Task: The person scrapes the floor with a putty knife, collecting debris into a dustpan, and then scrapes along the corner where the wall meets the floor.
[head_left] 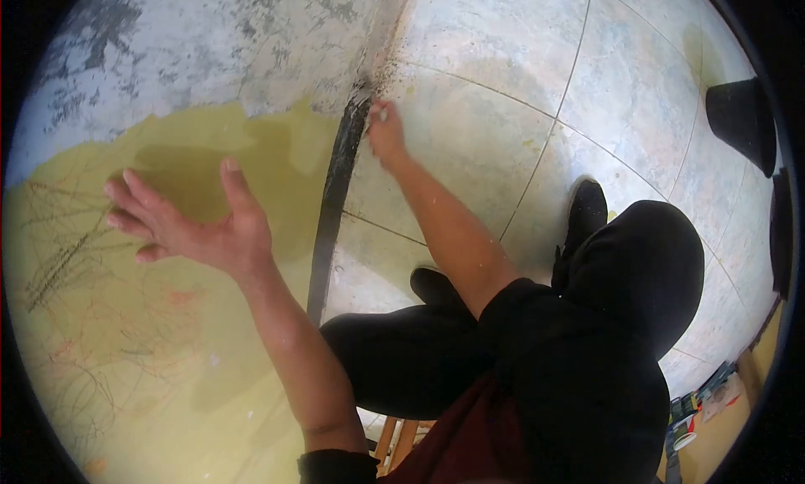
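My left hand (197, 232) is spread with its fingers apart, in front of the yellow painted wall (277, 165), and holds nothing. Fingers curled, my right hand (387, 136) is low by the wall's foot, at the upper end of the black skirting strip (337, 178). I cannot tell what, if anything, is inside its closed fingers. Dark crumbs (381, 83) lie along the edge just beyond that hand. Above a ragged border, the wall has a patchy grey and white surface (210, 44) in place of the yellow.
Pale tiles (478, 140) cover the floor, where my dark shoe (587, 203) rests. A black bucket (742, 125) is at the far right. Several small items (704, 400) lie at the lower right. Wooden slats (401, 444) show beneath me. Scribbles (67, 266) mark the yellow wall.
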`<act>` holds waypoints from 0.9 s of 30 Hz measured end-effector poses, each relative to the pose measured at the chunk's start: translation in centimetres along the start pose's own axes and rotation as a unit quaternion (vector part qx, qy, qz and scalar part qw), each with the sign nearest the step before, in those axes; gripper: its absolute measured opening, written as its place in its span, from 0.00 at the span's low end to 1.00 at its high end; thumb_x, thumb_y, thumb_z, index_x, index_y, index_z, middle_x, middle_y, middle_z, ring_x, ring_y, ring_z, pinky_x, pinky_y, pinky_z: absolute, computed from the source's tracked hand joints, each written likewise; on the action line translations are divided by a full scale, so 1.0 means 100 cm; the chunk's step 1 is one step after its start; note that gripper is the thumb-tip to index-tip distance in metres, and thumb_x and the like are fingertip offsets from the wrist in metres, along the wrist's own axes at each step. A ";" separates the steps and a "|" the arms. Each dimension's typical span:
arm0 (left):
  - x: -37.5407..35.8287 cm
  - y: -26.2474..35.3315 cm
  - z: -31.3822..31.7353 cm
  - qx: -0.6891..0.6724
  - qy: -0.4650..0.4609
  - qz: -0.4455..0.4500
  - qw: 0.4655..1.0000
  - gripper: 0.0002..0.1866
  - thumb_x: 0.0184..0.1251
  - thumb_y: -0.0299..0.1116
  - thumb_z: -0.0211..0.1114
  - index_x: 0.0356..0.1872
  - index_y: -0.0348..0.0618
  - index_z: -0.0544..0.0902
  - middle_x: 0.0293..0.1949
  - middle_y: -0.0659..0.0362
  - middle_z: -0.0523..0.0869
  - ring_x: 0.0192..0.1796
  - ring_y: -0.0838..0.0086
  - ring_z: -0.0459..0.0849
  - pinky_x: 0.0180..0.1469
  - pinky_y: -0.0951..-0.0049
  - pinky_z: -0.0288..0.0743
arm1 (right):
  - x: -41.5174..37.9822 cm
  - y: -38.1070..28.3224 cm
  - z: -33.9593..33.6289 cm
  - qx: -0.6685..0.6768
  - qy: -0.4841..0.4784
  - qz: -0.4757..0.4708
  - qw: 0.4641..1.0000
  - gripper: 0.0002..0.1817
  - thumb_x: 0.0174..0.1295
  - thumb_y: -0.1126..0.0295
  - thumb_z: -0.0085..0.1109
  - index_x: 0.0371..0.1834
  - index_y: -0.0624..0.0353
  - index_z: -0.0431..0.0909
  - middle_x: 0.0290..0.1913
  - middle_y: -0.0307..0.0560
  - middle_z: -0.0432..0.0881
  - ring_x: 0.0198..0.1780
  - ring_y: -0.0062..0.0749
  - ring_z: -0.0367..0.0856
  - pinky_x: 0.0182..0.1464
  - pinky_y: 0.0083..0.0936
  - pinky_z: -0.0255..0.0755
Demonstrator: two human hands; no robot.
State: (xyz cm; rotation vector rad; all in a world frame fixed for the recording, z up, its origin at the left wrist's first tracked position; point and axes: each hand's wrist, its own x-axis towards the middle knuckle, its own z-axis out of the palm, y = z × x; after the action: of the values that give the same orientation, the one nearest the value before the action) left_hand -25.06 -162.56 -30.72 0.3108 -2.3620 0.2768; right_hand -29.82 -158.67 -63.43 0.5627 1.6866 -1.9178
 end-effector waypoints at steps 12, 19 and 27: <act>0.000 0.001 -0.006 -0.001 -0.014 -0.011 1.000 0.48 0.54 0.51 0.71 0.73 0.44 0.59 0.76 0.51 0.56 0.79 0.49 0.41 0.68 0.32 0.22 | -0.009 -0.047 -0.030 0.210 -0.079 0.103 0.969 0.17 0.73 0.59 0.45 0.60 0.51 0.66 0.17 0.36 0.65 0.12 0.21 0.56 0.13 0.23 0.51; 0.001 0.006 -0.002 0.006 -0.014 -0.040 0.999 0.48 0.51 0.44 0.77 0.73 0.45 0.60 0.76 0.54 0.55 0.79 0.53 0.40 0.70 0.37 0.24 | -0.008 -0.035 -0.030 0.184 -0.081 0.097 0.975 0.15 0.71 0.63 0.45 0.59 0.51 0.69 0.20 0.37 0.69 0.13 0.22 0.60 0.13 0.26 0.53; 0.004 0.004 0.002 -0.008 0.003 0.018 1.000 0.47 0.53 0.44 0.76 0.72 0.44 0.61 0.76 0.53 0.55 0.79 0.54 0.39 0.73 0.46 0.27 | -0.014 -0.017 -0.031 0.120 -0.096 0.111 0.982 0.16 0.70 0.63 0.46 0.58 0.50 0.70 0.26 0.46 0.76 0.21 0.33 0.74 0.21 0.31 0.67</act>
State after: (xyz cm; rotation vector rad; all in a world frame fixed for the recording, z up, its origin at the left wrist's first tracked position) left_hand -25.59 -162.31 -30.64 0.2607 -2.3650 0.2752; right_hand -29.84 -155.28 -61.68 0.6064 1.2297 -1.9536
